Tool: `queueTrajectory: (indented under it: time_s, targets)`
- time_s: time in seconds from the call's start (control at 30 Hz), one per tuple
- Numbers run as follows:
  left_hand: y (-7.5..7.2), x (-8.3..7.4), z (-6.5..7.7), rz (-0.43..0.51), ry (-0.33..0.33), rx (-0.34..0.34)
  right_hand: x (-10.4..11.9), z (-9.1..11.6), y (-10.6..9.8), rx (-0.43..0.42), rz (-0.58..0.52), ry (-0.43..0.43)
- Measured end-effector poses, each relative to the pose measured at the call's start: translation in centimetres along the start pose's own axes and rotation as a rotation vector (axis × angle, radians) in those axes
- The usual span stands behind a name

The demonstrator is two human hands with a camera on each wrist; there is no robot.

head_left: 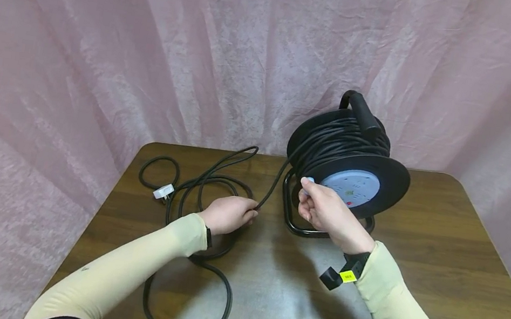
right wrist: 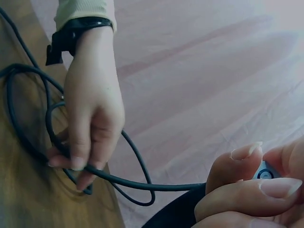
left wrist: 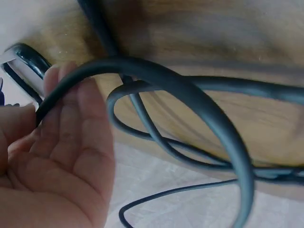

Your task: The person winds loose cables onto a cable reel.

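A black cable reel (head_left: pixel 397 180) with a pale blue socket face (head_left: pixel 354 188) stands on its tubular frame (head_left: pixel 306 232). My right hand (head_left: pixel 327 210) is in front of the reel, its fingers curled round a small pale blue knob (right wrist: pixel 265 174), mostly hidden by them. From the drum a black cable (head_left: pixel 278 176) runs down to my left hand (head_left: pixel 228 214), which pinches it between thumb and fingers. In the left wrist view, the cable (left wrist: pixel 142 69) passes over the fingers and arches away in a loop.
Loose cable loops (head_left: pixel 228 308) lie on the wooden table (head_left: pixel 452 296), around and under my left hand. A white plug (head_left: pixel 163 191) rests at the left among them. The reel's carry handle (head_left: pixel 363 115) points up. Behind the table hangs a pink curtain (head_left: pixel 250 60).
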State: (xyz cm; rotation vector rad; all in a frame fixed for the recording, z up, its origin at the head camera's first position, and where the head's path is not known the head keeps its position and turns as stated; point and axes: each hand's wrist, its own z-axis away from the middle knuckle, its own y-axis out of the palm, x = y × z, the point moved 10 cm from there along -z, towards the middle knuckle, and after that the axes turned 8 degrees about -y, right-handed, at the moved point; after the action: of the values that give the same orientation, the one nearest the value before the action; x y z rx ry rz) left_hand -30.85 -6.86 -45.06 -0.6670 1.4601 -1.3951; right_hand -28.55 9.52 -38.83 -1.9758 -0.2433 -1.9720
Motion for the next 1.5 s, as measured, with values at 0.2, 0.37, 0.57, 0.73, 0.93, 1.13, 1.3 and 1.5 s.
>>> queueTrajectory:
  time_s: [0.2, 0.37, 0.57, 0.73, 0.93, 1.13, 1.3, 1.5]
  targets:
    - [-0.2, -0.4, 0.2, -0.114, 0.03, -0.07, 0.8, 0.1, -0.9, -0.015, 0.024, -0.02]
    - [-0.5, -0.4, 0.3, -0.141, 0.035, -0.107, 1.4, 0.3, -1.4, -0.016, 0.058, -0.036]
    - [0.1, 0.5, 0.3, -0.127, 0.024, -0.09, 2.0, 0.4, -1.8, -0.016, 0.073, -0.047]
    - [-0.1, 0.5, 0.3, -0.122, 0.03, -0.118, 2.4, 0.6, -2.4, -0.03, 0.092, -0.047]
    - [-0.2, -0.1, 0.6, -0.121, 0.051, -0.132, 2.6, 0.8, -3.1, -0.054, 0.116, -0.057]
    - [-0.3, 0.3, 0.7, -0.121, 0.028, -0.14, 3.2, 1.2, -3.8, -0.052, 0.111, -0.095]
    - [-0.9, 0.7, 0.6, -0.106, 0.001, -0.175, 3.7, 1.5, -4.3, -0.052, 0.117, -0.11]
    - [-0.9, 1.0, 0.6, -0.1, -0.006, -0.184, 4.2, 1.6, -4.8, -0.053, 0.123, -0.119]
